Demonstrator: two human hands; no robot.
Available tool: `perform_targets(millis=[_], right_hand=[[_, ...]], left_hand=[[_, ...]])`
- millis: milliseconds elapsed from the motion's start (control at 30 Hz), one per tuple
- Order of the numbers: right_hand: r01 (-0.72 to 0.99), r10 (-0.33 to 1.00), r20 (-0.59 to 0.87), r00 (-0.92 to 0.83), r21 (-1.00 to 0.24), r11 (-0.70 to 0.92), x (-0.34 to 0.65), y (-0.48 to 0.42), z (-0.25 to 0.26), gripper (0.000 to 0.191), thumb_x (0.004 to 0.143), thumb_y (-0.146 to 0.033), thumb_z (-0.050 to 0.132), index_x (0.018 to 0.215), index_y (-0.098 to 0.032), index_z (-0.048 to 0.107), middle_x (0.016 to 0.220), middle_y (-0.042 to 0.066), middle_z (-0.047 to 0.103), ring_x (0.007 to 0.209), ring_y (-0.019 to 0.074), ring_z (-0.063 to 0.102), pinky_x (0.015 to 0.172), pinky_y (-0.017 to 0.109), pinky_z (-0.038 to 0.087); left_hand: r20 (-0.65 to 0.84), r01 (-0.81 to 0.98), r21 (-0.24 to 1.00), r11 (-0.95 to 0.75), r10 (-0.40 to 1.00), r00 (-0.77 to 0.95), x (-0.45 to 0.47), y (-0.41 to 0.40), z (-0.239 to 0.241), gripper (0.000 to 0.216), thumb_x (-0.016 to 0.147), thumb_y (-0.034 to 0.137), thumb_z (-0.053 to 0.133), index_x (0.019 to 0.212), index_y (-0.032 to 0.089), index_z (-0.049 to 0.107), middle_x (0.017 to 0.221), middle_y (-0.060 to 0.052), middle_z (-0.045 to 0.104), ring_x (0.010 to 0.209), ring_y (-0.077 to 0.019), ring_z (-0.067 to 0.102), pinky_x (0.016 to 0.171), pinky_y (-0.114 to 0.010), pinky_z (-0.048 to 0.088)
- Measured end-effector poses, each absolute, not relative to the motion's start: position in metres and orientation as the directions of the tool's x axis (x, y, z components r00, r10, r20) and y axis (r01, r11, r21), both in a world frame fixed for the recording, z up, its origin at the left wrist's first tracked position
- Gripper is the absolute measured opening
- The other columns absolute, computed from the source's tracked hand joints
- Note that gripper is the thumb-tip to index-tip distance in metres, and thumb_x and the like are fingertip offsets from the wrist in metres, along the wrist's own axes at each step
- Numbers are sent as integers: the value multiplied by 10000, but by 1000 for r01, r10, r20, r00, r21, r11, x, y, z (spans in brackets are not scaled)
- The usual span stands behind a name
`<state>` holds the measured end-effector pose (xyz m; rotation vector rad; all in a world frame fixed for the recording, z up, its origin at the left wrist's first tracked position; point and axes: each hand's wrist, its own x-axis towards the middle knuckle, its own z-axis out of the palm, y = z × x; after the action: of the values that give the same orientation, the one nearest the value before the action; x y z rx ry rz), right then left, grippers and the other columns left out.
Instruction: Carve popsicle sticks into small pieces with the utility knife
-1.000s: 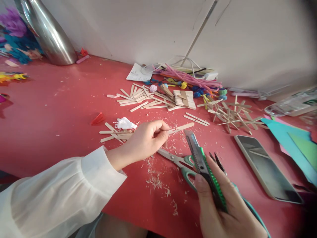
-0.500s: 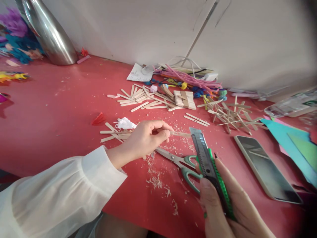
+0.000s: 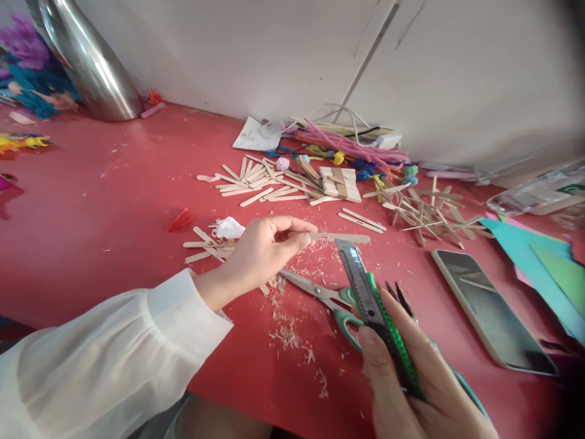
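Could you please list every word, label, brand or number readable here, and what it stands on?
No text here can be read.
White paper slip at the back: faint print, too blurred.
Clear plastic packet at the right edge: green mark, too small to read.
Utility knife in the right hand: no legible brand.
Wooden stick in the left hand: blank.

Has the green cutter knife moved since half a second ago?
Yes. The cutter knife in the right hand has shifted left, its tip farther from the unmoved phone.
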<state>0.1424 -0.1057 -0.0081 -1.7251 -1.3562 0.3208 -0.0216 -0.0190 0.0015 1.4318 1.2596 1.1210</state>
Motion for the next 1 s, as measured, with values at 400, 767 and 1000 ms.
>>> perform_targets(millis=[400,767,1000], right_hand=[[706,895,300,331,-708,-23,145,-106,-8,340,802,-397,563,1076,-218,655,1024,5,706,920,228,667,744,314,531],[765,870,467,158,-615,192,147,-103,-14,315,816,-297,568,1120,-254,638,979,9,711,864,201,679,733,303,544],[718,830,531,170,-644,265,144,-107,-14,274,777,-215,622,1027,-312,679,920,-34,716,804,175,680,716,281,538]], left_hand=[[180,249,947,-204,977,115,-20,-21,2,99,820,221,569,848,145,625,771,-6,651,673,-92,567,627,-196,450],[121,320,930,-179,974,192,-18,-22,-2,100,799,221,552,720,162,541,655,26,567,613,-86,531,584,-200,424],[55,292,950,-107,982,181,-19,-20,-1,83,800,206,522,737,154,539,683,0,606,588,-87,536,540,-199,416]])
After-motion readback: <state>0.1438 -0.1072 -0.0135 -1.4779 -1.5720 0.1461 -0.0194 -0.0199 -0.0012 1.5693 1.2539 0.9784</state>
